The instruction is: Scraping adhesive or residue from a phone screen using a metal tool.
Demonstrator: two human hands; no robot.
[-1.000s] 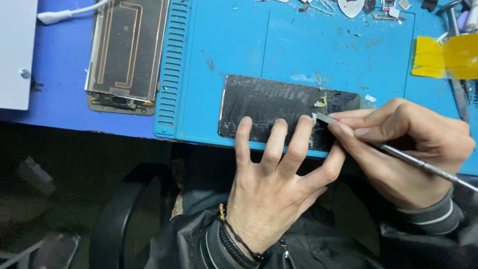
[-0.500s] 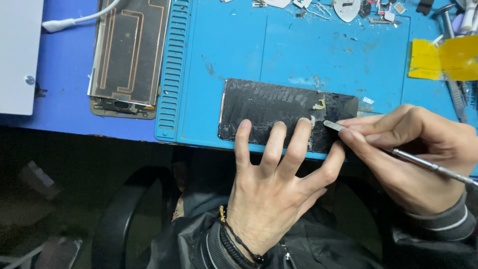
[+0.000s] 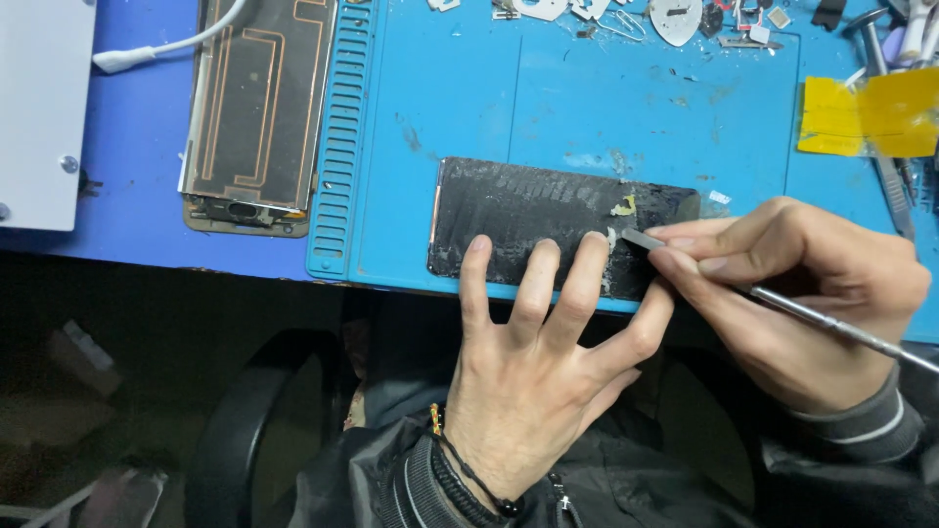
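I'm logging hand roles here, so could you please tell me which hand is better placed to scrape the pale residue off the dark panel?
The right hand, probably: it holds the metal scraper, whose flat tip lies at the pale residue. The left hand has its fingers spread flat on the dark panel, pinning it to the blue mat.

Along the top edge, small metal parts [image 3: 675, 18] cut off and too tiny to identify; white box [image 3: 39, 108] cropped at upper left; metal tool [image 3: 831, 328] running off at right.
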